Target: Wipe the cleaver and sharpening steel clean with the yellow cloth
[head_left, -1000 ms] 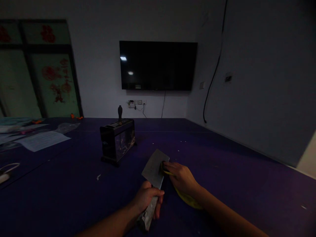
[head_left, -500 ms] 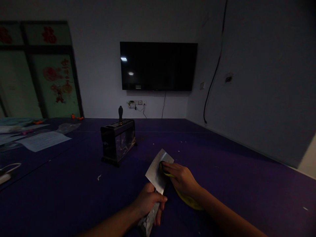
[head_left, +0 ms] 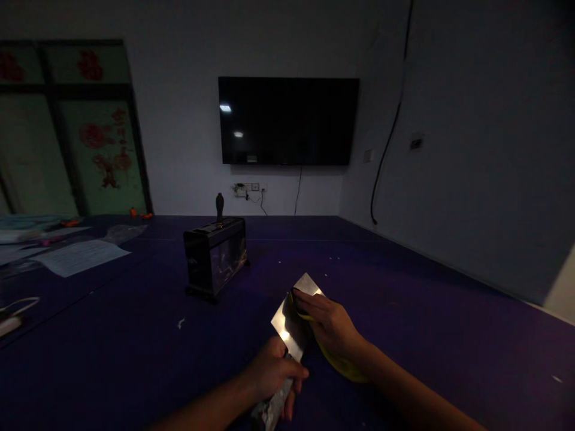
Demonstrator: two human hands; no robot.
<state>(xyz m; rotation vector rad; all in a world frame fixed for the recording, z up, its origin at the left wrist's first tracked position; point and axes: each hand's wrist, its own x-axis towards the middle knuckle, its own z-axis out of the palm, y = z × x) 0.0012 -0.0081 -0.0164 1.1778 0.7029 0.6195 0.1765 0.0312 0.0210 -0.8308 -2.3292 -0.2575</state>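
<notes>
My left hand [head_left: 272, 374] is wrapped round the pale handle [head_left: 272, 406] of a broad metal cleaver [head_left: 291, 318], whose flat blade points away from me and catches a glint of light. My right hand [head_left: 330, 323] presses a yellow cloth [head_left: 338, 360] against the right side of the blade, fingers curled over the cloth. Both hands hover just above the dark purple table [head_left: 404, 317].
A dark knife block [head_left: 214, 255] with one handle sticking up stands on the table beyond the cleaver. Papers [head_left: 78, 256] and a white cable [head_left: 13, 311] lie at the left. A black television [head_left: 287, 120] hangs on the far wall.
The blade has turned and shifted slightly right, its face now reflecting light. My right hand with the cloth has followed along the blade; the left hand has slid a little lower and to the right.
</notes>
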